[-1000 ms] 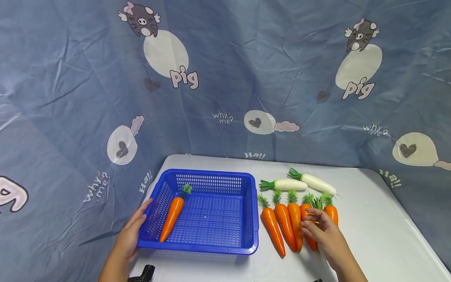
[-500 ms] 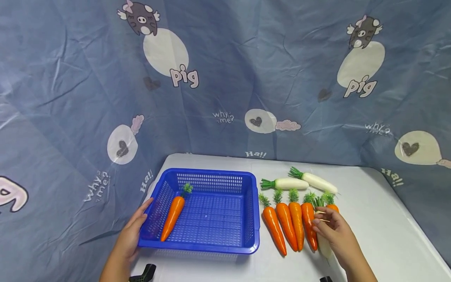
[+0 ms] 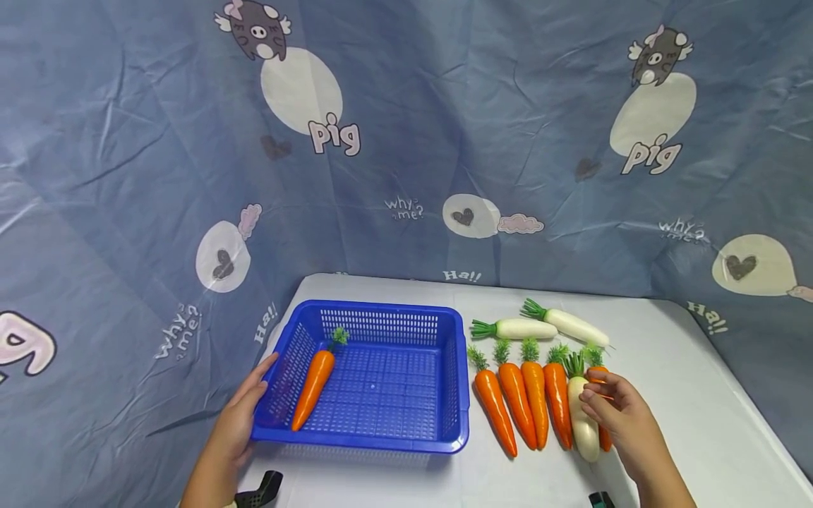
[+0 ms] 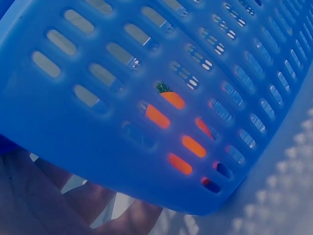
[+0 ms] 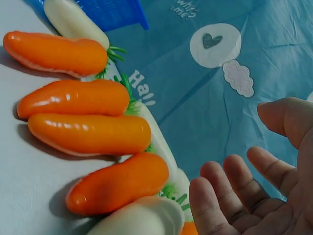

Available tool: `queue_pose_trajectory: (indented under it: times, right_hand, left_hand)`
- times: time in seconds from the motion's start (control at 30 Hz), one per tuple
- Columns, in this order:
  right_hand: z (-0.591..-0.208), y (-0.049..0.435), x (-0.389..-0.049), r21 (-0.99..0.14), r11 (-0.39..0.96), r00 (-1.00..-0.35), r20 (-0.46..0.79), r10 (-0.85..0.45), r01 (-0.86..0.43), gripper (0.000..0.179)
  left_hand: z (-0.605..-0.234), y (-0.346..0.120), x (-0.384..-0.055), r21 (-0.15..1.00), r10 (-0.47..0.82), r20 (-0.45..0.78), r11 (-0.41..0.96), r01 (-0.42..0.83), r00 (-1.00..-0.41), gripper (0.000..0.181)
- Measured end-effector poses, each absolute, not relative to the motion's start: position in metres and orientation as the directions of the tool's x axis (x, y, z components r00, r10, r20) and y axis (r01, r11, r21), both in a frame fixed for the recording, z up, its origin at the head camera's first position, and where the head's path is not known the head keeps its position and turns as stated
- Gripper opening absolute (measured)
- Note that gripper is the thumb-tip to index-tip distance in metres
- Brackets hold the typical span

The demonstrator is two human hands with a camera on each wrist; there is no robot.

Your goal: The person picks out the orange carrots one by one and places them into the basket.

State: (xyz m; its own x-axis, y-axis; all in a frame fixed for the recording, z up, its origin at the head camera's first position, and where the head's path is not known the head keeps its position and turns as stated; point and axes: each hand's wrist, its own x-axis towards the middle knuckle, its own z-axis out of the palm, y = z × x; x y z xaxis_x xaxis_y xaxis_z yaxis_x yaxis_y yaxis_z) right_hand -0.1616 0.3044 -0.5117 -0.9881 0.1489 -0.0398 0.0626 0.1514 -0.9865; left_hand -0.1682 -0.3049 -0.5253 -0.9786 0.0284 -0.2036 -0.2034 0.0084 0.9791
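In the head view, my left hand lies against the left side of a blue perforated plastic basket. Its fingers run behind the basket's corner in the left wrist view, tips hidden. One carrot with a green top slants inside the basket. On the right, my right hand hovers beside a white radish, its fingers loosely bent around nothing. A carrot is partly hidden under that hand. Several other carrots line up left of the radish, green tops pointing away.
Two more white radishes, one lying level and one slanted, sit behind the row, near the back of the white table. A blue printed cloth hangs behind and at both sides.
My right hand has drifted rightward along the row, from over the carrots to the radish, uncovering a carrot and most of the radish. The left hand stays at the basket.
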Motion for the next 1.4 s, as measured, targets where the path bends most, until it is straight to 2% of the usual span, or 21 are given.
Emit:
queue_pose_trajectory:
  times: [0.47,0.73,0.97,1.07,1.4]
  right_hand:
    - [-0.525,0.320,-0.171,-0.965,0.164,-0.958,-0.162,0.236,0.204,0.061]
    - [-0.531,0.323,-0.170,-0.961,0.140,-0.938,-0.192,0.287,0.240,0.056]
    - [-0.532,0.323,-0.175,-0.914,0.191,-0.870,-0.252,0.425,0.358,0.055]
    - [-0.531,0.326,-0.175,-0.896,0.221,-0.844,-0.246,0.478,0.386,0.053]
    - [-0.538,0.337,-0.173,-0.871,0.277,-0.823,-0.215,0.526,0.405,0.054]
  left_hand:
    - [-0.525,-0.304,-0.173,0.983,0.040,-0.183,0.023,-0.182,-0.982,0.054]
    - [-0.526,-0.303,-0.171,0.986,0.047,-0.166,-0.003,-0.166,-0.985,0.054]
    - [-0.523,-0.303,-0.169,0.981,0.030,-0.193,0.024,-0.192,-0.981,0.053]
    - [-0.523,-0.303,-0.169,0.979,0.030,-0.201,0.022,-0.201,-0.979,0.054]
    - [-0.523,-0.304,-0.167,0.979,0.030,-0.202,0.031,-0.201,-0.979,0.054]
